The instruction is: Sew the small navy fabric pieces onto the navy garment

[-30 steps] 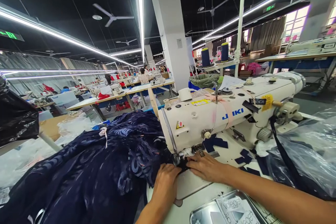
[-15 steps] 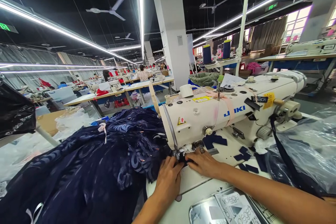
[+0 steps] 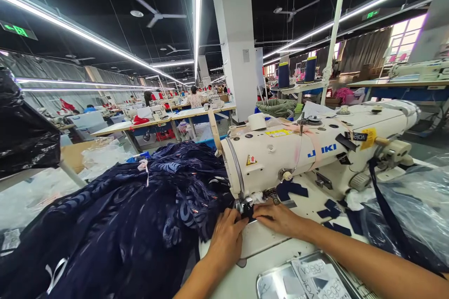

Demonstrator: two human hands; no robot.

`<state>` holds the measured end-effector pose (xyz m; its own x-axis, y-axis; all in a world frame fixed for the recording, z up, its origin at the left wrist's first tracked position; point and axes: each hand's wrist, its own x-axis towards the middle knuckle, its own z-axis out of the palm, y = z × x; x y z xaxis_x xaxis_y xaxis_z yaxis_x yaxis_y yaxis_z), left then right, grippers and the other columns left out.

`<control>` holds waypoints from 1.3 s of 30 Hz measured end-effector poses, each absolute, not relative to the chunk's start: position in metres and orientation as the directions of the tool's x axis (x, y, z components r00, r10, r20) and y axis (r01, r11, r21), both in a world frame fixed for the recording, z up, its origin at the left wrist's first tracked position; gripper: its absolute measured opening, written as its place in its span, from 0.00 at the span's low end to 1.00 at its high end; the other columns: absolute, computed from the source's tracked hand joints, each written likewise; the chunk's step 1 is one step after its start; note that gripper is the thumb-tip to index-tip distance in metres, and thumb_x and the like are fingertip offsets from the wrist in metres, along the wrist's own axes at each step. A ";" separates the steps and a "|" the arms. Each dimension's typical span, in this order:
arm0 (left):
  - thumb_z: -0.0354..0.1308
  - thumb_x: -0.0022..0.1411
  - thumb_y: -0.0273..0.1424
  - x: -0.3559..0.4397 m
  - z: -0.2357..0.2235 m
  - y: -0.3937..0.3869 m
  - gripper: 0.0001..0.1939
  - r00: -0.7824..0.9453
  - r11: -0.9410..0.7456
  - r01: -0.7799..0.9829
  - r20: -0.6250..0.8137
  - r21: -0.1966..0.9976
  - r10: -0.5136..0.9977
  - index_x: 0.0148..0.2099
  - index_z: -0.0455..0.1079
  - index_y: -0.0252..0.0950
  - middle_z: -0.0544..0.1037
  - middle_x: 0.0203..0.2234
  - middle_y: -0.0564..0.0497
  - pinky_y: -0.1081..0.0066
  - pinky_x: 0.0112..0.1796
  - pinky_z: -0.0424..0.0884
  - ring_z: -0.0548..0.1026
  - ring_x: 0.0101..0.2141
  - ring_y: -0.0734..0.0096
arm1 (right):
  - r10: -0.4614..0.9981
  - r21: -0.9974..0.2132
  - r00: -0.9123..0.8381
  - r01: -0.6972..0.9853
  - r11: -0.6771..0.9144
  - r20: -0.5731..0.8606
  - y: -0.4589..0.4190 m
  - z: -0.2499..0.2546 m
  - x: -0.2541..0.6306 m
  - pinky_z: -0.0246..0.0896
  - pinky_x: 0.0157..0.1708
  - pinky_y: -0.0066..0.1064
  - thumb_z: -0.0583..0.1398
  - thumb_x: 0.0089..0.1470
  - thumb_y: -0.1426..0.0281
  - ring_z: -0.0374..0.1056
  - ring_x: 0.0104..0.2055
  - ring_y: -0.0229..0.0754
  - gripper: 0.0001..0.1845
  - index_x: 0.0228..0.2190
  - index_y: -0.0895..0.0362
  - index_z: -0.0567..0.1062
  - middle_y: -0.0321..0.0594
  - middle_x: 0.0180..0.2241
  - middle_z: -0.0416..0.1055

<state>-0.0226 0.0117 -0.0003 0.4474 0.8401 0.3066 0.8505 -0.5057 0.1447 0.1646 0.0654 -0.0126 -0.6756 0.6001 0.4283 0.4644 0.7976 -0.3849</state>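
Note:
Beneath the needle end of a white sewing machine point(image 3: 266, 161), my two hands meet at a small dark cloth piece point(image 3: 248, 210). My left hand point(image 3: 227, 236) lies at the left of the presser foot, its fingers bent and pressed together on the edge of the navy garment fabric point(image 3: 140, 224). From the other side, my right hand point(image 3: 275, 217) pinches the small dark piece between thumb and fingers, close to the foot. The fingertips and the exact edge of the cloth are partly hidden. The navy fabric is piled to the left of the machine, with shiny curved patterns on it.
Navy scraps point(image 3: 329, 210) lie on the machine bed. A metal tray point(image 3: 261, 285) holds printed labels point(image 3: 317, 273) near the front. Clear plastic point(image 3: 417, 210) sits at right, a black plastic bag point(image 3: 28, 135) at left. Thread cones point(image 3: 283, 74) stand behind the machine.
The whole view has shifted, so the machine and hands appear slightly farther right. Both hands stay at the needle area; the small dark piece shows a little more between them.

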 end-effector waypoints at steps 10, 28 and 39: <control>0.50 0.50 0.13 -0.025 -0.002 0.013 0.23 0.528 -0.563 0.826 0.301 0.038 0.794 0.45 0.68 0.39 0.70 0.40 0.48 0.59 0.44 0.62 0.66 0.42 0.63 | 0.424 -0.090 -0.788 0.432 0.898 0.446 0.068 -0.019 0.172 0.62 0.37 0.33 0.50 0.57 0.74 0.66 0.37 0.42 0.13 0.38 0.57 0.73 0.45 0.39 0.69; 0.50 0.51 0.18 -0.039 -0.004 0.021 0.24 0.605 -0.614 0.789 0.192 -0.020 0.772 0.50 0.66 0.40 0.71 0.47 0.46 0.49 0.51 0.56 0.64 0.50 0.59 | 0.355 0.011 -0.813 0.406 0.914 0.461 0.065 -0.013 0.171 0.64 0.33 0.31 0.49 0.56 0.76 0.67 0.34 0.41 0.12 0.36 0.59 0.72 0.46 0.38 0.69; 0.48 0.51 0.14 -0.033 0.021 0.021 0.24 0.555 -0.563 0.824 0.111 0.061 0.824 0.48 0.67 0.38 0.69 0.49 0.50 0.53 0.52 0.54 0.62 0.52 0.61 | 0.474 -0.107 -0.784 0.474 0.874 0.400 0.064 -0.012 0.169 0.62 0.42 0.38 0.53 0.52 0.73 0.67 0.42 0.46 0.14 0.42 0.61 0.72 0.48 0.44 0.69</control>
